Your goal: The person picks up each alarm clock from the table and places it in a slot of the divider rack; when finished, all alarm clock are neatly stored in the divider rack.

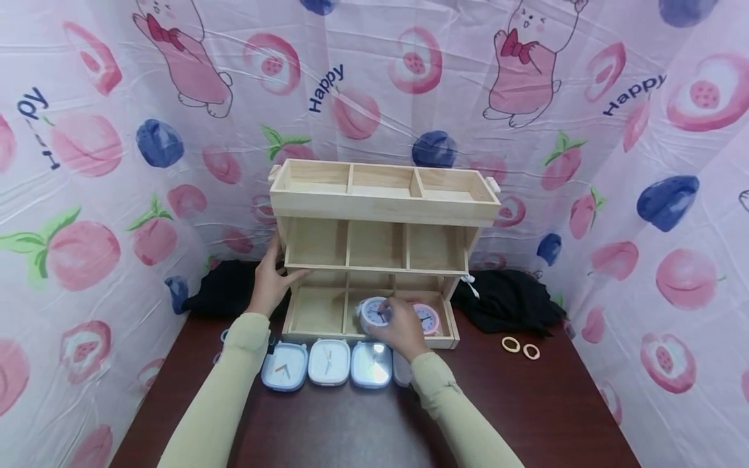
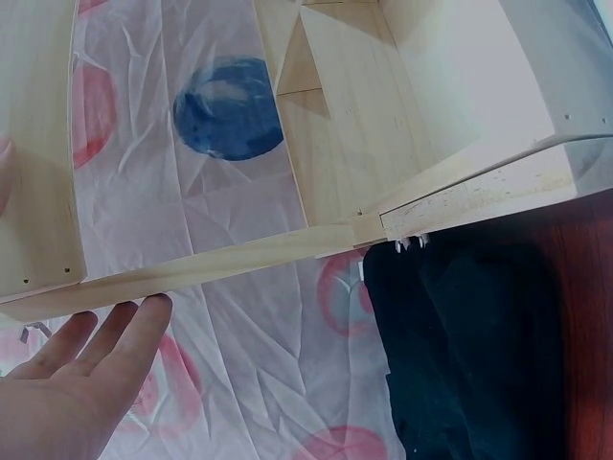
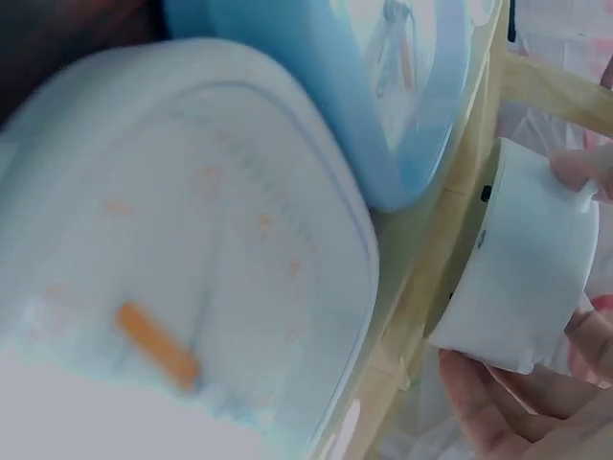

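Round white clock (image 1: 373, 312) (pale-blue face)

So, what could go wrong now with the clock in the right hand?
The right hand holds the white clock only by its rim, so it might slip. It could knock the pink clock close beside it. The left hand only rests against the wooden shelf, which might shift if bumped.
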Tool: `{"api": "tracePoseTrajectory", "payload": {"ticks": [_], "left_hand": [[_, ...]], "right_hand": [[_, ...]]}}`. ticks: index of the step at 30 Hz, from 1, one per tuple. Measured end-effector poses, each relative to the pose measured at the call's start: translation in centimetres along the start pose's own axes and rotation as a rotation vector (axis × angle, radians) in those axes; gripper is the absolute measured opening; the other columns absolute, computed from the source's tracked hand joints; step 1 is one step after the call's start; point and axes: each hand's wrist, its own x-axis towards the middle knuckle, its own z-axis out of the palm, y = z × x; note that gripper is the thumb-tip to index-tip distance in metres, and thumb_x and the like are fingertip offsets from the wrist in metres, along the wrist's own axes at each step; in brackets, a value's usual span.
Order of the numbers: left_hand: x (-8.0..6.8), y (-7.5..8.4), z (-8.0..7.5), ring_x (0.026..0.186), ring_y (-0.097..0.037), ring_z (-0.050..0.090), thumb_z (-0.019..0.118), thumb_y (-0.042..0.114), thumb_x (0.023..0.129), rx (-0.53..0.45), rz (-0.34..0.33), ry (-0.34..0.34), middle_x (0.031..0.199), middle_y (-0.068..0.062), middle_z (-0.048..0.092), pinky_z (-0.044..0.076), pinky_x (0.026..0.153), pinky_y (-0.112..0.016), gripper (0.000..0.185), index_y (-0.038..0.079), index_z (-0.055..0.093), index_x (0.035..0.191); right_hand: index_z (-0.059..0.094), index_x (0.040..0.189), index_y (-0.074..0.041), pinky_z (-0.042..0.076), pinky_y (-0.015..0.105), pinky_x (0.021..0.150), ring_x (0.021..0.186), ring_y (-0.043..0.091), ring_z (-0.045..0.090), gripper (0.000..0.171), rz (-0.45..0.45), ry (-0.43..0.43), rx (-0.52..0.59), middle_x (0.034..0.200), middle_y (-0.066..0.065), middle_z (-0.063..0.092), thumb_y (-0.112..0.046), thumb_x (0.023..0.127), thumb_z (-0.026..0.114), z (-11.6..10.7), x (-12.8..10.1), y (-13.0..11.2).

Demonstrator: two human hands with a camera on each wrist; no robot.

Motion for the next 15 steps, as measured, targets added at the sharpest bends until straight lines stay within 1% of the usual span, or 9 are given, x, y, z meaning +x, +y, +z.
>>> {"api": "tracePoseTrajectory", "payload": {"ticks": [1,5,9,12,15], "left_hand": [[0.0,0.0,0.0,0.145,-0.043,0.051,0.088,0.012,0.089,0.000,0.001,-0.001,0.167,-0.018,0.042,0.051,0.118,-0.062,0.118,0.048,0.011,0.170],[0.0,0.0,0.0,0.142,-0.043,0.052,0.089,0.013,0.089,-0.003,-0.001,-0.001,0.162,-0.021,0.047,0.051,0.117,-0.062,0.119,0.047,0.010,0.171],[0.0,0.0,0.1,0.141,-0.042,0.053,0.089,0.014,0.088,-0.008,-0.005,-0.003,0.160,-0.022,0.048,0.052,0.117,-0.061,0.119,0.047,0.010,0.171],[0.0,0.0,0.1,0.142,-0.042,0.052,0.089,0.014,0.088,-0.012,-0.003,-0.004,0.161,-0.022,0.047,0.052,0.117,-0.061,0.119,0.046,0.010,0.171],[0.0,-0.1,0.0,0.142,-0.042,0.052,0.089,0.015,0.089,-0.010,-0.003,-0.004,0.161,-0.022,0.047,0.051,0.118,-0.062,0.119,0.046,0.010,0.171]], "right_hand": [[0.070,0.100,-0.010,0.058,0.041,0.077,0.088,0.024,0.064,0.046,0.008,-0.016,-0.001,0.096,0.007,0.070,-0.031,0.069,0.096,0.2,0.4,-0.1],[0.072,0.100,-0.009,0.058,0.039,0.075,0.085,0.024,0.065,0.044,0.035,-0.069,-0.020,0.094,0.008,0.072,-0.031,0.069,0.096,1.4,1.7,0.0],[0.076,0.097,-0.008,0.059,0.040,0.075,0.081,0.025,0.066,0.042,0.044,-0.091,-0.043,0.089,0.008,0.075,-0.032,0.069,0.096,2.6,2.5,0.3],[0.077,0.096,-0.011,0.058,0.042,0.079,0.084,0.028,0.067,0.040,0.063,-0.111,-0.069,0.088,0.006,0.076,-0.035,0.070,0.096,3.1,2.8,0.3],[0.077,0.096,-0.013,0.056,0.045,0.084,0.088,0.030,0.067,0.040,0.077,-0.148,-0.121,0.090,0.005,0.076,-0.038,0.071,0.095,3.3,2.9,-0.2]]}}
